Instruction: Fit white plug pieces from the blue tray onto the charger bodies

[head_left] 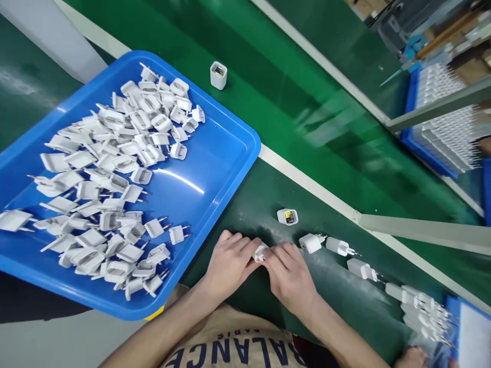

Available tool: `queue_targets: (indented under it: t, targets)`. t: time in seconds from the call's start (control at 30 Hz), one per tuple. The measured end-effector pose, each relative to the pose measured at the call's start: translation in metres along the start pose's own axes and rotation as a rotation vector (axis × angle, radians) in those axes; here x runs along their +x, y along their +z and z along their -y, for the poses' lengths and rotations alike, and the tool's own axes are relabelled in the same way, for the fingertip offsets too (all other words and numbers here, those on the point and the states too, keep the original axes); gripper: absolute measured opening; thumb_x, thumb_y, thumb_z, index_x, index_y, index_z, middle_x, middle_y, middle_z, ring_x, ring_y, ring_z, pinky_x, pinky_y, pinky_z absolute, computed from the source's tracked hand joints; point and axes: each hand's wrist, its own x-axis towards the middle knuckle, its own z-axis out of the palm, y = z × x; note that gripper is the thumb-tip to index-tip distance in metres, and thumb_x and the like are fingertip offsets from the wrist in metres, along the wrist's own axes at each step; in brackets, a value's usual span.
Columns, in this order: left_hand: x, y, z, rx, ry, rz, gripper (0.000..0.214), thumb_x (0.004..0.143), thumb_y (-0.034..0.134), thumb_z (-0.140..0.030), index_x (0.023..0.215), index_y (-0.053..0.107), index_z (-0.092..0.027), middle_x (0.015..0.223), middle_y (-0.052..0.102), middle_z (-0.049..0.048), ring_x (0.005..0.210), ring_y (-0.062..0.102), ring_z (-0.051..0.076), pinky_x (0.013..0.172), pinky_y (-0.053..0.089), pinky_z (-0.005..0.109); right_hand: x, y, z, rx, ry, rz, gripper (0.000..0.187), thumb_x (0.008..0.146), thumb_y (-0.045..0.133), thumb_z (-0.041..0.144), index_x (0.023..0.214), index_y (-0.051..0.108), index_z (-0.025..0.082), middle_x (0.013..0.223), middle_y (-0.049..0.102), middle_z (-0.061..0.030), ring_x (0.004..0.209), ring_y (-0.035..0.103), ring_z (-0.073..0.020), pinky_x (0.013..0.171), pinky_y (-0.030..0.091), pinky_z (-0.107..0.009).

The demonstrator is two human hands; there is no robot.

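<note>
My left hand [231,261] and my right hand [290,273] meet over the green bench, fingers pinched on one small white plug piece [261,252]. Metal pins show at its right side; the fingers cover much of the rest. Just beyond my hands lies an open white charger housing [287,216] with yellow and black parts inside. To the right of my right hand, a white plug charger [311,243] lies on its side, pins pointing right. On the left, a blue tray [226,145] carries a heap of white plug covers [126,163] with pins.
Another white housing [218,75] stands on the green surface beyond the tray. More chargers [362,268] trail right to a cluster [425,312] by a blue-edged box [473,332]. Another person's hand [412,356] is at bottom right. A pale metal bar [422,232] crosses the right side.
</note>
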Motion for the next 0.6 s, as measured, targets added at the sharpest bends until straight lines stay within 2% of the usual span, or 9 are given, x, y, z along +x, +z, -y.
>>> queue_targets:
  t: [0.17,0.3,0.37,0.43,0.5,0.6]
  targets:
    - [-0.001,-0.003,0.002,0.029,-0.014,0.002,0.019,0.101,0.065,-0.035,0.11,0.071,-0.02,0.089,0.073,0.0018,0.079,0.061,0.02,0.073,0.035,0.039,0.003,0.0,-0.004,-0.056,-0.061,0.006,0.028,0.103,0.041,0.01,0.086,0.061,0.019,0.076,0.055,-0.0039,0.072,0.046,-0.0201,0.067,0.034,-0.035]
    - [0.003,0.007,-0.007,0.121,-0.024,-0.019,0.021,0.097,0.07,-0.034,0.111,0.07,-0.018,0.092,0.073,0.0041,0.083,0.062,0.023,0.075,0.037,0.039,0.004,-0.006,-0.01,-0.111,-0.102,0.024,0.03,0.108,0.04,0.018,0.086,0.061,0.018,0.077,0.056,-0.0036,0.074,0.047,-0.0199,0.069,0.036,-0.035]
    - [0.008,0.013,-0.019,0.171,-0.015,-0.002,0.036,0.095,0.074,-0.037,0.121,0.066,-0.014,0.097,0.073,0.0069,0.087,0.063,0.025,0.077,0.04,0.041,0.0,-0.014,-0.019,-0.152,-0.098,0.013,0.03,0.109,0.041,0.019,0.088,0.062,0.018,0.079,0.058,-0.0038,0.076,0.048,-0.02,0.071,0.037,-0.035]
    - [0.011,0.012,-0.029,0.206,0.006,0.032,0.059,0.092,0.077,-0.041,0.137,0.057,-0.01,0.102,0.073,0.0093,0.09,0.064,0.027,0.08,0.043,0.041,-0.008,-0.027,-0.032,-0.219,-0.069,-0.014,0.028,0.11,0.042,0.021,0.091,0.063,0.018,0.08,0.059,-0.0045,0.075,0.049,-0.0203,0.07,0.037,-0.035]
    - [0.009,-0.004,-0.032,0.261,0.021,0.032,0.065,0.094,0.075,-0.04,0.145,0.049,-0.009,0.105,0.072,0.0094,0.091,0.063,0.027,0.081,0.044,0.041,-0.017,-0.046,-0.044,-0.322,-0.031,-0.046,0.029,0.111,0.043,0.028,0.095,0.066,0.017,0.083,0.06,-0.0062,0.074,0.05,-0.0217,0.067,0.037,-0.036]
    - [-0.007,-0.05,-0.013,0.446,-0.04,-0.084,0.035,0.102,0.06,-0.025,0.136,0.06,-0.015,0.102,0.071,0.0088,0.086,0.061,0.026,0.076,0.043,0.041,-0.023,-0.075,-0.054,-0.463,0.007,-0.136,0.04,0.11,0.043,0.048,0.109,0.068,0.017,0.091,0.061,-0.0111,0.078,0.055,-0.0265,0.067,0.042,-0.04]
